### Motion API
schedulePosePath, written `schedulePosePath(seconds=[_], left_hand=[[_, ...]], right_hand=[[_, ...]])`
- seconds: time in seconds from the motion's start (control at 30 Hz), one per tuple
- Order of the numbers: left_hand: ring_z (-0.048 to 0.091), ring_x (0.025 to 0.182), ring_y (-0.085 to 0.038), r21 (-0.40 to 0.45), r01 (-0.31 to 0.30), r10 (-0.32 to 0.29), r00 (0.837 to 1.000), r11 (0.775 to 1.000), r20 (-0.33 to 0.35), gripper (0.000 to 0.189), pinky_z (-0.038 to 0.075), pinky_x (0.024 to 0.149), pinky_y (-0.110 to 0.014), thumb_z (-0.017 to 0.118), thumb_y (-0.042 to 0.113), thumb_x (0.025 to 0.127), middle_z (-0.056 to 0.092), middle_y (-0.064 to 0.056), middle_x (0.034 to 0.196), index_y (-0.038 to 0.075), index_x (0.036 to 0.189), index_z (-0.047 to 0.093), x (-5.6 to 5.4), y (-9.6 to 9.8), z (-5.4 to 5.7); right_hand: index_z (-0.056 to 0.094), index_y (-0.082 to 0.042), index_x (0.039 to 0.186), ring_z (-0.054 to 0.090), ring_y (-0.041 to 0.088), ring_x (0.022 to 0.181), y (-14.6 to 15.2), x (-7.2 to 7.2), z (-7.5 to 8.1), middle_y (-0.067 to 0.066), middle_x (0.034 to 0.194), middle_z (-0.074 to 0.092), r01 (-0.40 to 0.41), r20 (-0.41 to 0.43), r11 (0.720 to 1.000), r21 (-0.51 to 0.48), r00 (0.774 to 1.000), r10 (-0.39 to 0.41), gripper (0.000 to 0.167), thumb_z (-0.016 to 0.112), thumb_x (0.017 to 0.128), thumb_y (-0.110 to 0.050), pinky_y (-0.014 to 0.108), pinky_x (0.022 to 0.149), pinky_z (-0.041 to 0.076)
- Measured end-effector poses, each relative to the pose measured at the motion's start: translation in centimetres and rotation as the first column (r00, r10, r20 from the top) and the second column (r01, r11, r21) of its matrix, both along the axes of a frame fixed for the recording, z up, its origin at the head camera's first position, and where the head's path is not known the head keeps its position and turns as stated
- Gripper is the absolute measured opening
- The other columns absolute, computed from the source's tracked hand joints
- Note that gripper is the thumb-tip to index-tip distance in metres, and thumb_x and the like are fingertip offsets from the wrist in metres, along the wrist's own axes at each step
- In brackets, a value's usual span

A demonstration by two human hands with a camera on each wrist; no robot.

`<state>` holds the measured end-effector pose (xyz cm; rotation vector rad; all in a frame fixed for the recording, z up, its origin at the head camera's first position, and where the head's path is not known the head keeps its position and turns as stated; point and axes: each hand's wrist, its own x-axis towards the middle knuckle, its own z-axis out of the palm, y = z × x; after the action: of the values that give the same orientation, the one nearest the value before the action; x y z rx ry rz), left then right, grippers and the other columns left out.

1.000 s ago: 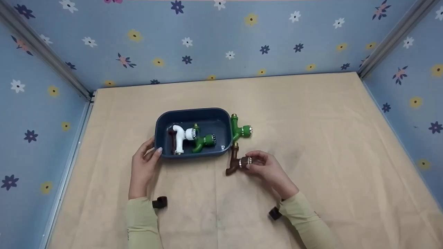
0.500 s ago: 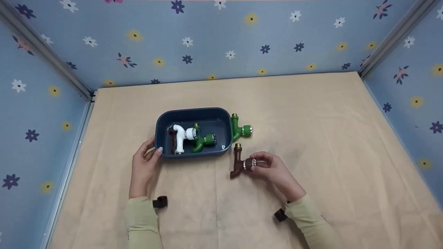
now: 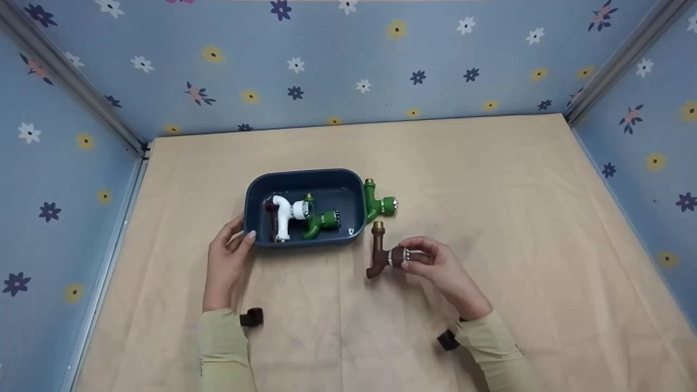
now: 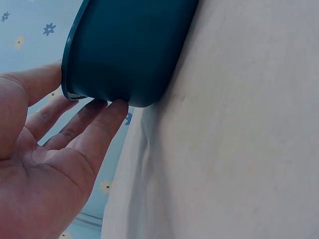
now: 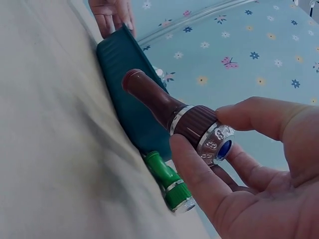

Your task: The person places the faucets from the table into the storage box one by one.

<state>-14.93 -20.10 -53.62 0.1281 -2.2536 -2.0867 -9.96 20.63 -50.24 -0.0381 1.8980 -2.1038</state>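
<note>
Within the last second the brown tap (image 3: 380, 251) has shifted rightward, clear of the tub (image 3: 305, 245), pinched at one end by the fingers of the right hand (image 3: 445, 271). The left hand (image 3: 226, 264) rests its fingers, held apart, against the tub's near left corner. Judgement: the tap is separated, outside the tub, freely handled.

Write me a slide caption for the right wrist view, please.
The right grip pinches a brown tap by its knob, with a green tap and dark tub behind.
</note>
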Motion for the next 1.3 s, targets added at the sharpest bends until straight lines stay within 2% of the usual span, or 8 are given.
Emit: schedulePosePath(seconds=[0.2, 0.33, 0.47, 0.57, 0.73, 1.03, 1.3], left_hand=[[0.053, 0.116, -0.031, -0.001, -0.004, 0.004, 1.0, 1.0, -0.014, 0.05, 0.049, 0.088, -0.018, 0.062, 0.009, 0.093, 0.051, -0.018, 0.13, 0.004, 0.141, 0.046, 0.1, 0.1, 0.1], [0.052, 0.117, -0.034, 0.012, 0.006, -0.006, 1.0, 1.0, 0.001, 0.05, 0.049, 0.086, -0.017, 0.061, 0.004, 0.093, 0.049, -0.022, 0.131, 0.0, 0.141, 0.045, 0.3, 0.4, 1.3], [0.055, 0.114, -0.029, 0.002, 0.0, 0.0, 1.0, 1.0, 0.003, 0.05, 0.049, 0.086, -0.018, 0.061, 0.006, 0.093, 0.05, -0.019, 0.13, 0.002, 0.141, 0.046, 0.2, 0.3, 1.0], [0.057, 0.111, -0.025, -0.006, -0.009, 0.009, 1.0, 1.0, -0.012, 0.05, 0.05, 0.086, -0.019, 0.063, 0.01, 0.093, 0.052, -0.015, 0.129, 0.006, 0.14, 0.048, -0.1, 0.0, -0.2], [0.056, 0.112, -0.031, -0.004, -0.008, 0.008, 0.999, 1.0, -0.031, 0.05, 0.05, 0.086, -0.018, 0.063, 0.01, 0.093, 0.053, -0.017, 0.129, 0.005, 0.14, 0.048, -0.1, 0.0, -0.2], [0.055, 0.115, -0.031, 0.003, -0.007, 0.008, 0.999, 1.0, -0.052, 0.049, 0.049, 0.087, -0.019, 0.063, 0.007, 0.093, 0.052, -0.018, 0.128, 0.001, 0.138, 0.048, 0.0, 0.0, -0.2], [0.054, 0.115, -0.032, 0.004, -0.014, 0.015, 0.999, 1.0, -0.036, 0.049, 0.049, 0.087, -0.018, 0.063, 0.007, 0.092, 0.051, -0.018, 0.128, 0.002, 0.139, 0.048, -0.1, 0.0, -0.2]], right_hand=[[0.055, 0.009, 0.12, 0.064, 0.025, 0.101, 0.1, 0.1, 0.7, 0.019, 0.113, 0.061, -0.001, 0.0, 1.0, -0.004, 1.0, 0.001, 0.041, 0.07, 0.082, 0.008, 0.035, 0.087, 0.053], [0.055, 0.008, 0.12, 0.064, 0.026, 0.101, 0.0, 0.1, 1.2, 0.019, 0.115, 0.061, -0.003, -0.004, 1.0, -0.001, 1.0, 0.003, 0.042, 0.071, 0.082, 0.006, 0.035, 0.088, 0.052], [0.055, 0.009, 0.12, 0.064, 0.026, 0.1, 0.0, 0.1, 1.5, 0.02, 0.114, 0.061, -0.004, -0.017, 1.0, -0.012, 1.0, 0.004, 0.041, 0.071, 0.082, 0.006, 0.037, 0.089, 0.052], [0.055, 0.009, 0.12, 0.064, 0.026, 0.099, 0.0, 0.1, 1.6, 0.021, 0.113, 0.061, -0.009, -0.029, 1.0, -0.016, 1.0, 0.009, 0.04, 0.07, 0.083, 0.005, 0.038, 0.088, 0.052], [0.055, 0.009, 0.119, 0.064, 0.027, 0.1, 0.0, 0.0, 1.8, 0.02, 0.113, 0.061, -0.008, -0.028, 1.0, -0.029, 1.0, 0.007, 0.04, 0.07, 0.083, 0.006, 0.038, 0.088, 0.053], [0.055, 0.008, 0.12, 0.064, 0.028, 0.102, -0.4, -0.2, 2.4, 0.02, 0.112, 0.063, 0.0, -0.028, 0.998, -0.067, 1.0, -0.002, 0.041, 0.07, 0.082, 0.007, 0.042, 0.09, 0.051], [0.057, 0.006, 0.119, 0.064, 0.029, 0.101, -0.9, -1.0, 2.9, 0.019, 0.112, 0.062, 0.009, -0.033, 0.999, -0.049, 0.999, -0.011, 0.04, 0.072, 0.081, 0.006, 0.042, 0.089, 0.052]])
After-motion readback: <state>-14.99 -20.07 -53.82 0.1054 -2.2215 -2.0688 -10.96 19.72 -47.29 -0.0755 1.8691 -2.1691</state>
